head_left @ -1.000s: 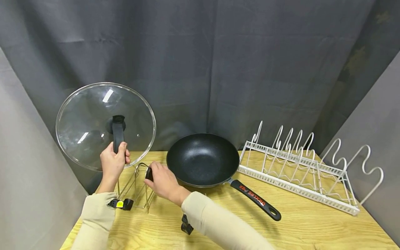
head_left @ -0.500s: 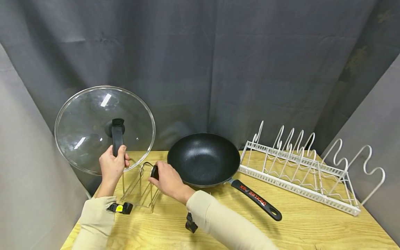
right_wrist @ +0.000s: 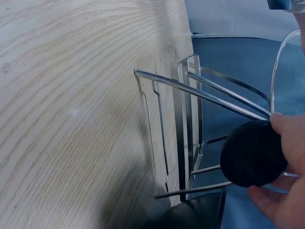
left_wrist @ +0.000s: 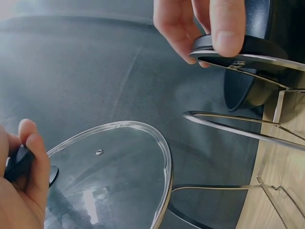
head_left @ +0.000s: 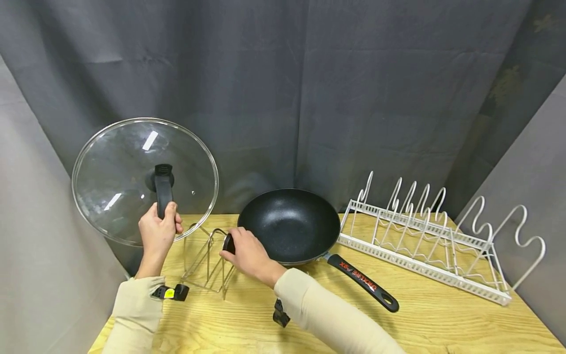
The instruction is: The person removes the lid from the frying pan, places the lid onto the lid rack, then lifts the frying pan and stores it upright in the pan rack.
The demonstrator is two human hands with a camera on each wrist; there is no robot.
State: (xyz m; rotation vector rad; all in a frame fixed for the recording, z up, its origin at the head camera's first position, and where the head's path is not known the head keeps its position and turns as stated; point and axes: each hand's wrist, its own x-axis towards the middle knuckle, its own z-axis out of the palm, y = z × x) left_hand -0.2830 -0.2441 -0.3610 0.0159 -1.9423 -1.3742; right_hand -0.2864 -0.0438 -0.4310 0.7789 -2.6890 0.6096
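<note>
My left hand (head_left: 156, 231) grips the black handle (head_left: 164, 191) of a large round glass lid (head_left: 115, 167). The lid is held up almost vertically, its see-through face in front of the curtain. To the right, my right hand (head_left: 252, 253) pinches a black round disc (right_wrist: 252, 152) at the end arch of a small metal wire rack (right_wrist: 179, 129), thumb and fingers round the disc's edge. In the head view the rack stands on the table below and right of the lid. The left wrist view shows its arches (left_wrist: 228, 128) and the lid's steel rim (left_wrist: 162, 143) close together.
A black wok (head_left: 289, 231) sits right behind my right hand, its long handle (head_left: 362, 282) pointing toward the front right. Farther right stands a white wire pan rack (head_left: 398, 252) with wavy dividers. Grey curtains (head_left: 353, 98) close off the back and sides of the wooden table (head_left: 420, 324).
My right hand has moved right, and the small wire rack has shifted right with it. The lid in my left hand has drifted slightly left. The wok and white rack look unchanged.
</note>
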